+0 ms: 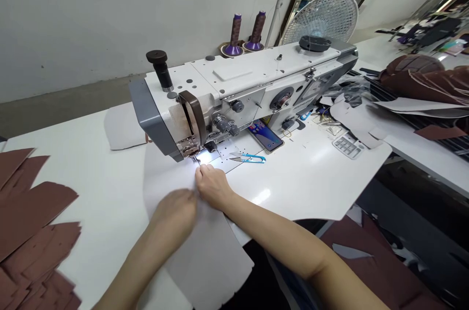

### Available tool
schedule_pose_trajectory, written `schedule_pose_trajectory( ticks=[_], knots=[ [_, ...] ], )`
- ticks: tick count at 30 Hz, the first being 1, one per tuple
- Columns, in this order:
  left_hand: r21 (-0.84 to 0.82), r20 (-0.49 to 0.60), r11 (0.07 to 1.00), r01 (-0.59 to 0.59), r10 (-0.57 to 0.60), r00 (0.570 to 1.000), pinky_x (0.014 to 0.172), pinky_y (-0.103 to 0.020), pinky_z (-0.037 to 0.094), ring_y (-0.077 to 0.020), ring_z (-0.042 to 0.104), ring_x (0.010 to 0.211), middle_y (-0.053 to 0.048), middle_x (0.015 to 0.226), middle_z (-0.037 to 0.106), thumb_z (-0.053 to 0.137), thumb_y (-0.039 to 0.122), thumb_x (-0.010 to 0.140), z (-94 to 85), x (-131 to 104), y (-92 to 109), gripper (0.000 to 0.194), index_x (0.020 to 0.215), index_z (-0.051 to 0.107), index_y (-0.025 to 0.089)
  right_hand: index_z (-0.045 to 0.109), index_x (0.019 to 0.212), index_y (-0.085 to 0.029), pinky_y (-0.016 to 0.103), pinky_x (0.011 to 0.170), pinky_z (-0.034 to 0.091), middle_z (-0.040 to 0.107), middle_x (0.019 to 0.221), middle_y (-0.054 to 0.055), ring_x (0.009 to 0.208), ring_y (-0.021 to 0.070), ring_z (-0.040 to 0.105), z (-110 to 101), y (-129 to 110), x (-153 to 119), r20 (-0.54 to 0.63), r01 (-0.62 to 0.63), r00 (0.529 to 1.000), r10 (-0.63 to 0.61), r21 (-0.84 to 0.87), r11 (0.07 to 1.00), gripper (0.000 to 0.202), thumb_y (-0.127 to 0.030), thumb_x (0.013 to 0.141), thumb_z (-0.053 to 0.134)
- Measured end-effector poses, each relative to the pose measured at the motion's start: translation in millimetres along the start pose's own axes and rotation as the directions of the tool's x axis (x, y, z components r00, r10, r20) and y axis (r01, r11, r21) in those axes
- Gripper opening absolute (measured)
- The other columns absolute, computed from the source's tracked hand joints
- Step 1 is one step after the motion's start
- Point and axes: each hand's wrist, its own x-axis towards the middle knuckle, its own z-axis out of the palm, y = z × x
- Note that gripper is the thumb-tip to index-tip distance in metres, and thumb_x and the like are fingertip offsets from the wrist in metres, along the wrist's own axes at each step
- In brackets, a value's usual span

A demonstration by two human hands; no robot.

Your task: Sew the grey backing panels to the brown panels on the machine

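A grey-white sheet (208, 251) lies under the needle area of a white sewing machine (242, 75) and hangs over the table's front edge. My right hand (212, 185) is closed at the sheet's edge, its fingertips just in front of the lit needle area. Lower and to the left, my left hand (178, 210) is curled over the sheet, blurred by motion; what its fingers hold, if anything, is hidden. Blue-handled thread snips (256, 158) lie right of the needle, near a phone (266, 135) beneath the machine arm.
Brown cut pieces (36, 207) are stacked on the left of the white table (293, 188). Two brown thread spools (236, 31) and a fan (322, 19) stand behind the machine. More brown and grey pieces (432, 80) lie at the right.
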Motion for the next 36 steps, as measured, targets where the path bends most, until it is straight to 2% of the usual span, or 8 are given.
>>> schedule_pose_trajectory(
  ticks=[3, 6, 8, 11, 16, 23, 30, 36],
  knots=[
    [0.085, -0.126, 0.993, 0.077, -0.066, 0.99, 0.093, -0.043, 0.047, -0.0282, 0.057, 0.111, -0.016, 0.116, 0.063, 0.03, 0.019, 0.088, 6.6, 21.7, -10.0, 0.038, 0.106, 0.062, 0.012, 0.053, 0.092, -0.014, 0.028, 0.056, 0.044, 0.056, 0.09, 0.01, 0.083, 0.0214, 0.051, -0.4, -1.1, -0.4, -0.001, 0.007, 1.0, -0.007, 0.023, 1.0, 0.018, -0.01, 0.091, 0.036],
    [0.133, -0.179, 0.989, 0.063, -0.038, 0.983, 0.101, -0.046, 0.041, -0.0301, 0.047, 0.124, -0.019, 0.131, 0.053, 0.027, 0.015, 0.087, 26.5, 31.5, -15.2, 0.045, 0.122, 0.053, 0.005, 0.053, 0.095, -0.014, 0.027, 0.057, 0.045, 0.056, 0.09, 0.01, 0.083, 0.0213, 0.051, -0.3, -1.5, 0.0, 0.001, 0.011, 1.0, -0.011, 0.036, 0.999, 0.019, -0.01, 0.092, 0.035],
    [0.148, -0.179, 0.987, 0.061, -0.034, 0.983, 0.101, -0.047, 0.041, -0.0311, 0.045, 0.126, -0.021, 0.132, 0.052, 0.027, 0.013, 0.087, 37.7, 31.8, -16.2, 0.046, 0.123, 0.052, 0.003, 0.053, 0.095, -0.014, 0.028, 0.056, 0.045, 0.056, 0.09, 0.01, 0.083, 0.0216, 0.052, 0.3, -1.3, 0.5, 0.0, 0.01, 1.0, -0.01, 0.037, 0.999, 0.02, -0.009, 0.092, 0.034],
    [0.141, -0.209, 0.987, 0.081, -0.05, 0.977, 0.102, -0.048, 0.039, -0.0307, 0.042, 0.129, -0.021, 0.134, 0.05, 0.025, 0.013, 0.087, 44.6, 30.9, -17.1, 0.046, 0.124, 0.051, 0.004, 0.054, 0.095, -0.014, 0.027, 0.056, 0.045, 0.056, 0.089, 0.01, 0.083, 0.0218, 0.052, 1.5, -0.6, 1.1, -0.005, 0.001, 1.0, 0.0, 0.044, 0.999, 0.021, -0.009, 0.092, 0.034],
    [0.138, -0.233, 0.985, 0.099, -0.065, 0.97, 0.104, -0.048, 0.038, -0.029, 0.04, 0.131, -0.017, 0.136, 0.049, 0.027, 0.014, 0.089, 43.4, 35.3, -21.9, 0.044, 0.125, 0.051, 0.009, 0.053, 0.1, -0.013, 0.027, 0.058, 0.046, 0.057, 0.091, 0.011, 0.083, 0.0208, 0.053, 0.4, -0.2, 0.8, 0.018, -0.01, 1.0, 0.009, 0.052, 0.999, 0.02, -0.01, 0.092, 0.035],
    [0.129, -0.248, 0.986, 0.108, -0.074, 0.966, 0.103, -0.048, 0.039, -0.0312, 0.041, 0.13, -0.022, 0.132, 0.051, 0.026, 0.013, 0.089, 45.2, 36.4, -15.0, 0.044, 0.124, 0.051, 0.002, 0.052, 0.098, -0.014, 0.027, 0.058, 0.046, 0.057, 0.091, 0.01, 0.083, 0.0204, 0.053, -1.0, -0.2, 1.8, 0.012, -0.038, 0.999, 0.037, 0.063, 0.997, 0.019, -0.01, 0.092, 0.035],
    [0.143, -0.237, 0.984, 0.11, -0.074, 0.969, 0.102, -0.047, 0.041, -0.0319, 0.044, 0.127, -0.021, 0.131, 0.052, 0.025, 0.014, 0.09, 45.1, 36.1, -12.8, 0.044, 0.122, 0.053, 0.003, 0.053, 0.091, -0.015, 0.028, 0.059, 0.044, 0.057, 0.089, 0.009, 0.084, 0.0219, 0.052, -3.6, 0.2, -1.0, -0.004, -0.085, 0.996, 0.086, 0.074, 0.994, 0.017, -0.008, 0.09, 0.037],
    [0.085, -0.228, 0.989, 0.118, -0.096, 0.969, 0.105, -0.048, 0.038, -0.0302, 0.037, 0.132, -0.021, 0.135, 0.049, 0.021, 0.012, 0.09, 46.5, 37.1, -18.5, 0.047, 0.124, 0.051, 0.003, 0.054, 0.087, -0.017, 0.028, 0.06, 0.042, 0.058, 0.084, 0.009, 0.082, 0.0216, 0.052, -0.4, 1.7, -6.6, -0.02, -0.21, 0.977, 0.212, 0.089, 0.974, 0.016, -0.014, 0.091, 0.039]
  ],
)
